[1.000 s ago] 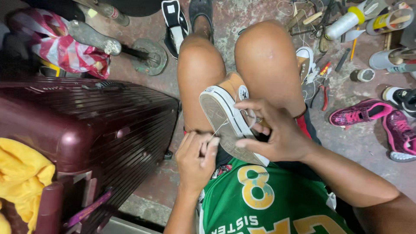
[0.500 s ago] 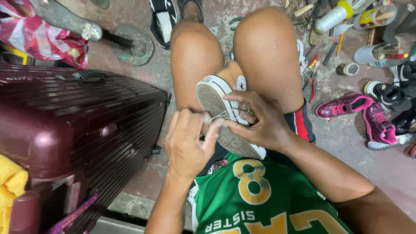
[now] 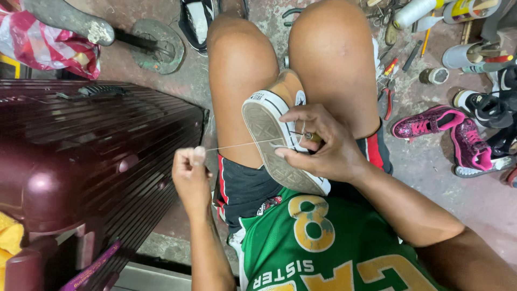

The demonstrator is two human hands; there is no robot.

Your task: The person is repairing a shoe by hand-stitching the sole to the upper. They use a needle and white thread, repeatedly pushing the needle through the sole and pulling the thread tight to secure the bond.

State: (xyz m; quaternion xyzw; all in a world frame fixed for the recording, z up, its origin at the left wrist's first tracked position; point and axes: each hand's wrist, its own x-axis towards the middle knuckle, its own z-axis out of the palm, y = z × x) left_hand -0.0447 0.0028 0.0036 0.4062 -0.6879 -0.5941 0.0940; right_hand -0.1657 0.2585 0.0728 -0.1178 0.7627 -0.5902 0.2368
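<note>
A tan canvas sneaker [image 3: 272,126] with a worn grey sole lies sole-up between my knees. My right hand [image 3: 323,148] clasps its white sole edge and pinches a small awl with a brown handle [image 3: 312,137] against it. A thin pale thread [image 3: 242,144] runs taut from the sole edge leftward. My left hand [image 3: 191,175] is closed on the thread's end, a hand's width left of the shoe, above my thigh.
A dark red hard suitcase [image 3: 91,156] fills the left side. An iron shoe last stand [image 3: 153,46] and a red-white plastic bag [image 3: 46,46] sit at the far left. Pink sneakers [image 3: 431,121], red-handled pliers [image 3: 386,99], a thread spool [image 3: 412,12] and other shoes lie on the right floor.
My left hand has drawn away from the sole to the left, pulling the thread taut. My right hand stays on the shoe's edge.
</note>
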